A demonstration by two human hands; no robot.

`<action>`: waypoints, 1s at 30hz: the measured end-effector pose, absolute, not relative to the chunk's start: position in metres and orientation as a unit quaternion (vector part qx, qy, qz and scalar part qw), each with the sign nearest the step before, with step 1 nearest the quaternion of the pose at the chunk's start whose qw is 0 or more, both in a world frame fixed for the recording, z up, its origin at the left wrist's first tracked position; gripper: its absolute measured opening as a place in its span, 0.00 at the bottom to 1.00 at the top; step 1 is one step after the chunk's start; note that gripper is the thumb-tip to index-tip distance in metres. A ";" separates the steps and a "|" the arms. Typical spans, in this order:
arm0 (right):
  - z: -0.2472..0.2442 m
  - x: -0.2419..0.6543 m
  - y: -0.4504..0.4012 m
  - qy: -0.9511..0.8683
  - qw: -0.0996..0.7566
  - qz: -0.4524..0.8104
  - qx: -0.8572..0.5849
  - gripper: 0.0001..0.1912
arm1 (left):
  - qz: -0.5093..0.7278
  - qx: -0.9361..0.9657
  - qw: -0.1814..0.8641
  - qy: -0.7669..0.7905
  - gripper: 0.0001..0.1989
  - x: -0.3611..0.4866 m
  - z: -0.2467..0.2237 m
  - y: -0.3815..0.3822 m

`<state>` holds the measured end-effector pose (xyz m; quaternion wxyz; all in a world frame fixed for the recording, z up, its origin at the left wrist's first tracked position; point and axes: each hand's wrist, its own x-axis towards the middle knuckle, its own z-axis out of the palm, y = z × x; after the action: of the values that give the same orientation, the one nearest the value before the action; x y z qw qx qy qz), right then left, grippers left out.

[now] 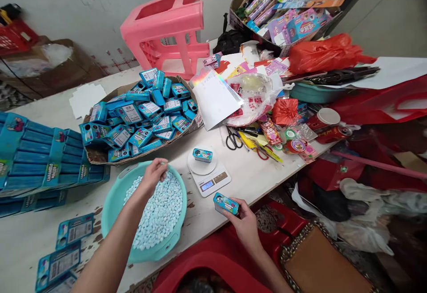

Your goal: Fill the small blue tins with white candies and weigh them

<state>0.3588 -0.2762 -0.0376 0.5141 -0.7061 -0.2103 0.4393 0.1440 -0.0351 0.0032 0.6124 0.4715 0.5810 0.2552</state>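
Observation:
My right hand [245, 222] grips a small blue candy box [226, 203] at the table's front edge, its round opening facing up. Over the turquoise basin [110, 210] is my left hand [155, 174], fingers curled together; whatever may be inside them is hidden. Pale blue candies [160, 215] fill much of that basin. Between and beyond my hands stands a white kitchen scale [216, 182] with a lit display, and another blue candy box [202, 154] rests on its round plate. A cardboard tray [143, 157] heaped with similar boxes sits behind the basin.
Packed blue display cartons [43, 159] stand at left, with flat blue boxes [65, 259] nearer. A pink stool [167, 26] lies sideways at the back. Scissors [233, 138], bags, a drink can [336, 134] and a box of packaging [283, 17] crowd the right side.

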 end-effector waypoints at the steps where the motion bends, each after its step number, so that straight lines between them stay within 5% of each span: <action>1: -0.039 0.357 -0.277 -0.211 0.512 0.439 -0.708 0.20 | 0.258 0.431 0.619 0.603 0.17 0.126 0.000 -0.047; 8: -0.045 0.340 -0.285 -0.217 0.501 0.446 -0.709 0.21 | 0.259 0.246 0.654 0.667 0.21 0.052 -0.038 -0.113; 16: -0.046 0.331 -0.288 -0.222 0.494 0.458 -0.705 0.22 | 0.175 0.488 0.527 0.674 0.15 0.059 -0.038 -0.103; 25: -0.051 0.335 -0.292 -0.212 0.505 0.446 -0.708 0.21 | 0.129 0.549 0.565 0.603 0.11 0.105 -0.019 -0.079; 30: -0.044 0.338 -0.286 -0.201 0.517 0.461 -0.693 0.20 | 0.044 0.757 0.430 0.490 0.09 0.181 0.004 -0.034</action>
<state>0.3384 -0.2856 -0.0441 0.5169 -0.6928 -0.2008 0.4610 0.1811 -0.0340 0.0041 0.4300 0.7570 0.4900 0.0437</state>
